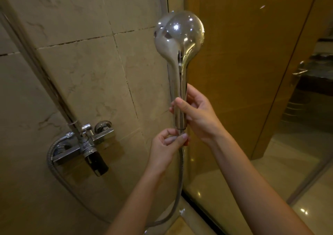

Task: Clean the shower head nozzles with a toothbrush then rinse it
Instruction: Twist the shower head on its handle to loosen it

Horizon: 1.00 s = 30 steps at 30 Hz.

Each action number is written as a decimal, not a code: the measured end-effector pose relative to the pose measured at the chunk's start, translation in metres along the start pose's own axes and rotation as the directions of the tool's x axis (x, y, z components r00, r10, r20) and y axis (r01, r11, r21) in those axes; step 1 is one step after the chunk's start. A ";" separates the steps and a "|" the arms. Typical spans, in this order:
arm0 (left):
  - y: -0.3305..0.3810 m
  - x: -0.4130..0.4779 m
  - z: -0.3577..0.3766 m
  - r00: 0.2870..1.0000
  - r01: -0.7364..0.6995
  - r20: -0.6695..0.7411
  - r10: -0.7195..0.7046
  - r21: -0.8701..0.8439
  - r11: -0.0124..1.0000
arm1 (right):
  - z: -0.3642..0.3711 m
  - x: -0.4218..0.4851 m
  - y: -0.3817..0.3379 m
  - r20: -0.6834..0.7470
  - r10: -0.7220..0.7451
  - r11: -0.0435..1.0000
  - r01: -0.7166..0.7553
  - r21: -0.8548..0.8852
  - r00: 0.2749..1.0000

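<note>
A chrome shower head (177,34) stands upright in the middle of the view, its rounded back toward me, so the nozzles are hidden. My right hand (197,114) grips the lower part of its handle. Just below, my left hand (169,144) pinches the hose nut at the base of the handle. The metal hose (181,177) hangs down from there and loops left along the wall. No toothbrush is in view.
A chrome mixer tap (84,144) with a dark spout sits on the beige tiled wall at lower left, with a riser pipe (36,69) running up from it. A glass shower screen (234,108) stands to the right, a wooden door behind it.
</note>
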<state>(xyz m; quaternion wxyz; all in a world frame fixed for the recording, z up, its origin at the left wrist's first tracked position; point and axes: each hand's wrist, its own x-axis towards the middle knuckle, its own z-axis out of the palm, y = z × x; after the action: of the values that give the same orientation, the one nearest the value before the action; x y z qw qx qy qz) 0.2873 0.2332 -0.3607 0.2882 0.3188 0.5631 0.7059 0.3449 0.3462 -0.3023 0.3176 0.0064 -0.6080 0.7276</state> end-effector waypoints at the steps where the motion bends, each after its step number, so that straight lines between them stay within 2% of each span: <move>1: 0.002 0.000 -0.001 1.000 -0.009 0.005 0.009 -0.016 1.000 | -0.001 -0.001 -0.002 0.000 0.020 0.999 -0.020 0.049 1.000; 6: 0.008 -0.002 -0.002 0.999 -0.031 0.039 0.032 -0.016 0.999 | -0.003 -0.003 -0.006 -0.009 0.044 0.972 -0.041 0.233 0.999; 12: 0.006 -0.004 0.001 0.999 -0.017 0.051 0.019 -0.031 0.999 | 0.009 -0.005 -0.008 -0.108 -0.053 0.998 0.057 0.033 0.993; 15: 0.007 -0.003 0.002 0.998 -0.027 0.059 0.029 -0.043 0.999 | 0.009 -0.006 -0.006 -0.162 -0.069 0.991 0.086 0.102 0.984; 18: 0.007 -0.005 0.000 0.997 -0.032 0.071 0.033 -0.025 0.999 | 0.008 -0.007 -0.005 -0.140 -0.044 0.979 0.071 0.191 0.989; 23: 0.003 -0.008 0.002 0.998 -0.027 0.054 0.028 -0.030 0.999 | 0.008 -0.011 0.001 -0.102 0.011 0.973 0.013 0.232 0.995; 28: 0.003 -0.011 0.003 0.998 -0.039 0.042 0.041 -0.033 0.999 | 0.013 -0.010 -0.002 -0.130 -0.021 0.970 0.051 0.236 0.991; 30: 0.005 -0.011 0.002 0.999 -0.033 0.025 0.034 -0.018 0.999 | 0.016 -0.010 -0.004 -0.161 -0.056 0.985 0.081 0.155 0.985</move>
<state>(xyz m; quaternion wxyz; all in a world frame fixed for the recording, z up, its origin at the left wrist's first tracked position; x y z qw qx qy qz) 0.2958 0.2254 -0.3572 0.2861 0.3344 0.5478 0.7115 0.3481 0.3275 -0.2986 0.3876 -0.0040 -0.5200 0.7611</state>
